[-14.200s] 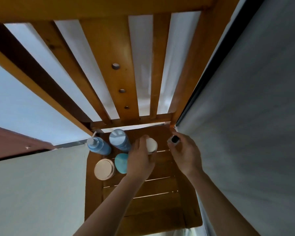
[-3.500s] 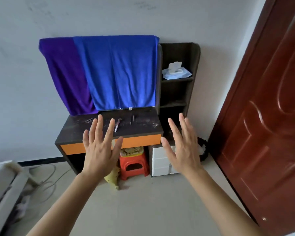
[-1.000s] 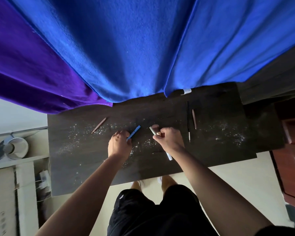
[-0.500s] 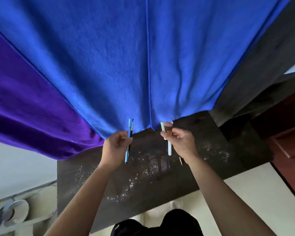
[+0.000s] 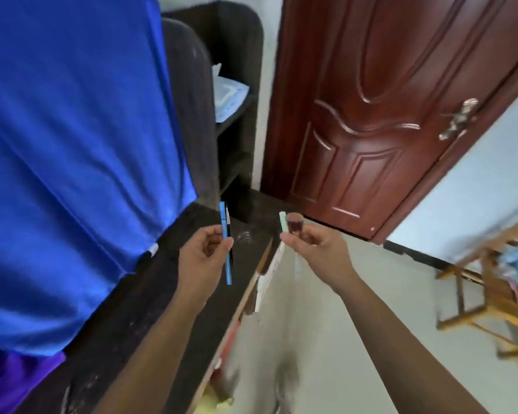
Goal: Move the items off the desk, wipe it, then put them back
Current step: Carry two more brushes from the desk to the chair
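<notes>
Right now both hands are up near the right end of the table (image 5: 150, 300), each gripping small items. L hand (image 5: 202, 258) is above the table top by its front edge, fingers (image 5: 207, 234) curled w/ thumb pinching a blue pen (image 5: 222, 218) and a black pen (image 5: 228, 223) together, both upright and touching. R hand (image 5: 317, 252) is just past the table's front edge, over the floor (image 5: 311, 339), its fingers (image 5: 311, 232) closed in a pinch on a pale green pen (image 5: 283, 223) and a small dark red item (image 5: 295, 225) beside it; can't tell what that one is. A thin brown stick (image 5: 264, 256) shows along the table edge below the R hand, too blurred to tell if it's held. White specks (image 5: 244, 236) lie on the table top betw. the hands. Blue towel (image 5: 72, 144) hangs behind the table, purple towel (image 5: 6, 380) toward its left end. Shelf unit (image 5: 243, 55) stands at the table's right end w/ a wipes pack (image 5: 229, 98) on a shelf; its print is too blurred to read, same for the pens. Red-brown door (image 5: 371, 115) w/ metal handle (image 5: 458, 118) is right of the table, wooden rack (image 5: 485, 309) farther right.
</notes>
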`<control>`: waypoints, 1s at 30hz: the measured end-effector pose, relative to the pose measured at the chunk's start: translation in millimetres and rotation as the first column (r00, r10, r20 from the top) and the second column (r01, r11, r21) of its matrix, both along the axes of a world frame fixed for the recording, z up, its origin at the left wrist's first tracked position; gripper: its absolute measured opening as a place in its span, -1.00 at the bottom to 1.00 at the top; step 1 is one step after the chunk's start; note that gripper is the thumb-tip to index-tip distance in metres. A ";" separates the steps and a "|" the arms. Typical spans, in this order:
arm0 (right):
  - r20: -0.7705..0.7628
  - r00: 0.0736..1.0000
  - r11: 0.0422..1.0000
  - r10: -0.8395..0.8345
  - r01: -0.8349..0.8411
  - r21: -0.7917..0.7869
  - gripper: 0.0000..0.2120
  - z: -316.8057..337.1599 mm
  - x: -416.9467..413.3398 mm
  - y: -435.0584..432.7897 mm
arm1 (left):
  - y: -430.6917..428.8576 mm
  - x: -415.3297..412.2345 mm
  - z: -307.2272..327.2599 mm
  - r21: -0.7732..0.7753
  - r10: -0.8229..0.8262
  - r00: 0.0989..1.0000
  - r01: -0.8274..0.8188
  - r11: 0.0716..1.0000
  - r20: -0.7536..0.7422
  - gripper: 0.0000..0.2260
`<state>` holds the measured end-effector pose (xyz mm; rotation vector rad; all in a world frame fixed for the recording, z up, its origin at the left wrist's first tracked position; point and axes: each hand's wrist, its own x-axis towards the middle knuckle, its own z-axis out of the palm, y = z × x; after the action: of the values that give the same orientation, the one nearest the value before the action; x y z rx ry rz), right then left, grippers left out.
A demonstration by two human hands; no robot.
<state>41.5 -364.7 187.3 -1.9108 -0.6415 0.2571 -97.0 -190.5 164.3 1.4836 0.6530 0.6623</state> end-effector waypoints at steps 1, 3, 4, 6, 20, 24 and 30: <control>0.011 0.998 0.998 -0.056 0.055 0.023 -0.59 6.1 6.5 -26.5 | -18.1 14.1 5.0 0.036 -0.058 0.998 0.059 0.998 -0.007 -0.82; -0.011 0.981 0.980 -0.193 0.194 0.052 -0.66 13.1 18.4 -86.8 | -64.9 40.8 17.9 0.103 -0.169 0.986 0.169 0.980 -0.011 -0.80; -0.018 0.969 0.966 -0.248 0.249 0.066 -0.70 16.5 23.0 -115.8 | -88.8 53.5 23.3 0.116 -0.214 0.977 0.214 0.970 -0.011 -0.80; -0.038 0.953 0.950 -0.300 0.302 0.083 -0.76 18.3 27.3 -143.6 | -111.0 65.1 27.9 0.126 -0.247 0.969 0.247 0.961 -0.013 -0.80; -0.130 0.690 0.668 -0.712 0.723 0.177 -0.76 4.4 86.5 -576.0 | -531.2 242.2 40.8 0.294 -0.673 0.737 0.658 0.693 -0.063 -0.84; -0.163 0.647 0.628 -0.745 0.762 0.158 -0.80 2.6 116.3 -656.5 | -612.7 276.2 42.6 0.287 -0.718 0.691 0.707 0.646 -0.087 -0.78; -0.186 0.620 0.598 -0.762 0.784 0.167 -0.76 -7.6 183.6 -723.2 | -667.6 344.7 33.7 0.338 -0.742 0.661 0.727 0.598 -0.109 -0.79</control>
<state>225.1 -1087.9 179.7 -1.7522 0.2740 -0.2879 247.7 -858.1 198.0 1.8870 -0.1801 0.1434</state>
